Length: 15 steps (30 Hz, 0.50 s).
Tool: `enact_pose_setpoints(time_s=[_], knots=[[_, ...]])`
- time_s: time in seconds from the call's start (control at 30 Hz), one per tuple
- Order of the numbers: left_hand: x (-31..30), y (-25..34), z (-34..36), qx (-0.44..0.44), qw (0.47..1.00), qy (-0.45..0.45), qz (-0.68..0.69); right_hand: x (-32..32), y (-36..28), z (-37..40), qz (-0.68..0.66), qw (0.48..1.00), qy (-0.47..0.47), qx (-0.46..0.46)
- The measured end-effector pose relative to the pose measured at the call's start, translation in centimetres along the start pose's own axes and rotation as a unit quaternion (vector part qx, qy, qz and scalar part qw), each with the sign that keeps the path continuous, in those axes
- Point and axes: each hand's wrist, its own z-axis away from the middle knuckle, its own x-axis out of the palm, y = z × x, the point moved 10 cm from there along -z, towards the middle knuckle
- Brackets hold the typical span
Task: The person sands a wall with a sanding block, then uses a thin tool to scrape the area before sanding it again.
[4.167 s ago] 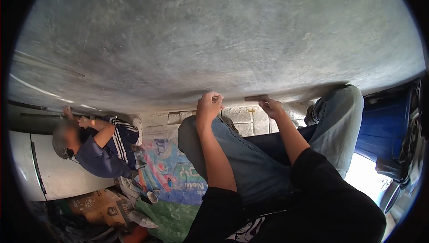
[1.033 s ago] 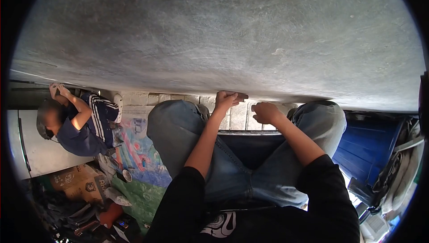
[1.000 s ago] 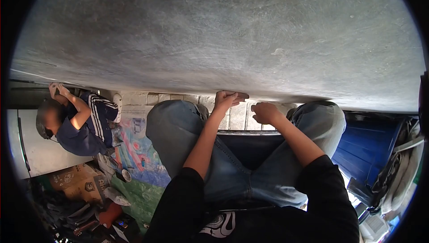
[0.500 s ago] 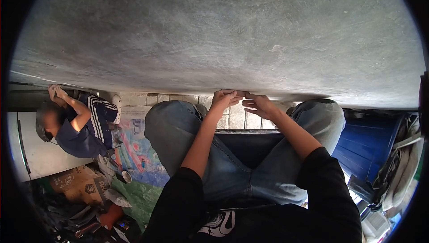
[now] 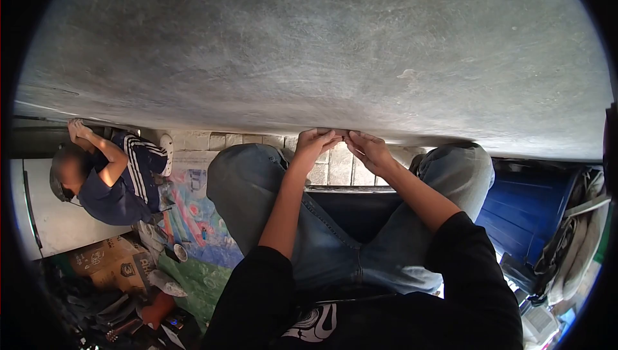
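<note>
A broad grey, scuffed panel (image 5: 309, 47) fills the upper half of the head view. At its lower edge, my left hand (image 5: 313, 147) pinches a thin, flat, brownish-grey piece (image 5: 333, 132) against the surface. My right hand (image 5: 370, 149) holds the other end of that piece, fingertips bent in and thumb close to the left hand's fingers. Both palms face me. The side of the piece against the panel is hidden, and its exact kind is not clear.
My knees (image 5: 248, 173) rise on both sides. To the left, a co-worker (image 5: 112, 183) crouches with hands raised to the same panel. A printed cardboard box (image 5: 109, 263) and a colourful ground sheet (image 5: 205, 221) lie at left; a blue plastic surface (image 5: 524, 211) stands at right.
Both hands have shifted slightly left along the panel, together with the thin flat piece. My right hand's fingers have closed in on its end. The co-worker has barely moved.
</note>
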Motion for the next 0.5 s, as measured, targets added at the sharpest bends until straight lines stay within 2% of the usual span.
enact_pose_setpoints(time_s=[0.1,0.2,0.33,0.43,0.5], knots=[[0.1,-0.7,-1.0,0.029,0.999,0.004,-0.016,-1.3,1.1,-1.2,-0.042,0.999,0.007,0.004],[0.1,-1.2,-0.9,0.041,0.999,0.027,-0.003,-2.0,0.3,-1.0,-0.009,0.998,0.04,-0.044],[-0.1,-1.1,-0.7,0.046,0.997,0.053,0.029,-1.4,0.1,-0.6,0.016,0.999,0.021,-0.038],[0.7,-1.4,-1.1,0.074,0.996,0.039,0.031,-2.9,0.7,-1.3,0.023,0.997,0.064,-0.032],[0.6,-1.5,-0.9,0.068,0.996,0.049,0.038,-2.8,0.3,-1.2,0.005,0.995,0.071,-0.065]])
